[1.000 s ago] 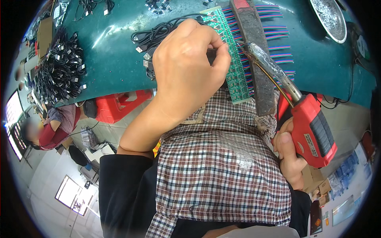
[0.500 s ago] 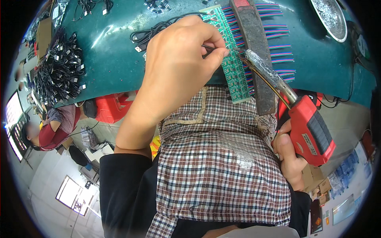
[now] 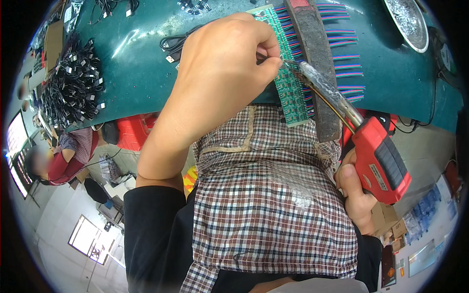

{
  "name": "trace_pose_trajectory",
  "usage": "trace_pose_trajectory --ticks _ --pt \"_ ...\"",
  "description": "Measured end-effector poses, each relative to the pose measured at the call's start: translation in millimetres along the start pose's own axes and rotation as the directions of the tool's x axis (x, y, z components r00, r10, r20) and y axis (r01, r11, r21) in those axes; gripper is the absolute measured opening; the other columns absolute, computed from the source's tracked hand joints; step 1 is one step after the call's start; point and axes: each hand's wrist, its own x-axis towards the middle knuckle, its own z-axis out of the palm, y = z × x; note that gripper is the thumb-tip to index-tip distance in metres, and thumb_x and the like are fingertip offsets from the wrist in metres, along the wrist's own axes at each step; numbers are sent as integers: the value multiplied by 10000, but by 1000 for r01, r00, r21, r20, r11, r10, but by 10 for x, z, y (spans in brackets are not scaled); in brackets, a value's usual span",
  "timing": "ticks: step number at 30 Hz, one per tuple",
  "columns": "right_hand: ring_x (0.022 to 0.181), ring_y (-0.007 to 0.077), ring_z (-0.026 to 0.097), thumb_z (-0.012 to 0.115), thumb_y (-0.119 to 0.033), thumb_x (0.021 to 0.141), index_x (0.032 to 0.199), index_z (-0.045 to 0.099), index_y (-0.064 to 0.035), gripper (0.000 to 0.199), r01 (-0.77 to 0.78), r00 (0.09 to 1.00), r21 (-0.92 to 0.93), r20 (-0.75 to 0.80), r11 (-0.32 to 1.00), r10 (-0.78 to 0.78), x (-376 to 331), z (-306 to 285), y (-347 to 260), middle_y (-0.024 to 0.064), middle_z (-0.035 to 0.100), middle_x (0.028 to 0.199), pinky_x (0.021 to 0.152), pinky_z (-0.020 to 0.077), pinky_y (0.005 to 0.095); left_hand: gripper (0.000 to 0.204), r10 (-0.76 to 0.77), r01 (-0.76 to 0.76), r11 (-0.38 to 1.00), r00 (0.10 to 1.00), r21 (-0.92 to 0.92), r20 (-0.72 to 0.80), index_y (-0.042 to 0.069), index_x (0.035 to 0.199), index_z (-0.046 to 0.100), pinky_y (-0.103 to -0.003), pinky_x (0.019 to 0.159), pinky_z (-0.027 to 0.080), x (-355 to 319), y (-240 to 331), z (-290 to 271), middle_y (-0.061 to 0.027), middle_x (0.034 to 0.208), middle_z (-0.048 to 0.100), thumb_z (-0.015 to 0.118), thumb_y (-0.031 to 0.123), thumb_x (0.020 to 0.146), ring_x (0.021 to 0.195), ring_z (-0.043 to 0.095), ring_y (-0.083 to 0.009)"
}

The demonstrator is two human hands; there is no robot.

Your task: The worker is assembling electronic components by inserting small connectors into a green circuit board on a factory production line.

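My left hand (image 3: 224, 68) pinches the end of a black cable (image 3: 261, 57) over a long green circuit-board panel (image 3: 290, 95). Behind the hand, a coil of black USB cable (image 3: 171, 43) lies on the table. My right hand (image 3: 356, 195) is wrapped round the handle of a red soldering gun (image 3: 378, 158). The gun's metal tip reaches the board beside my left fingertips; a thin feed tube runs under its barrel. A dark heavy bar (image 3: 320, 68) lies along the board's right side, across rows of multicoloured wires (image 3: 347, 57). The exact contact at the tip is too small to make out.
A big pile of black USB cables (image 3: 73, 85) sits at the left of the green table (image 3: 134, 83), with more cables at the far edge. A metal dish (image 3: 408, 24) stands far right. Red stools (image 3: 131, 132) are under the table edge. Another person (image 3: 61, 163) sits at left.
My left hand has shifted slightly, its fingers closer to the board. The soldering gun's tip has moved a little left, nearer to the fingertips.
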Motion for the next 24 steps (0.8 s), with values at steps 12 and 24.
trace_pose_trajectory --ticks 12,24 --pt "446 69 355 545 -115 957 1001 467 -15 134 39 995 138 84 990 -51 19 -43 -17 44 464 744 465 350 254 104 -11 11 998 1000 66 12 46 795 685 -282 590 487 -19 -17 -51 -41 758 616 759 83 733 641 600 -149" --pt "429 63 350 540 -82 966 1034 472 0 126 83 996 388 -24 918 -80 31 48 -32 37 467 736 442 344 246 340 -10 481 733 714 480 -700 76 1076 705 -362 831 521 203 -1417 -726 -95 969 698 726 325 846 925 666 -243"
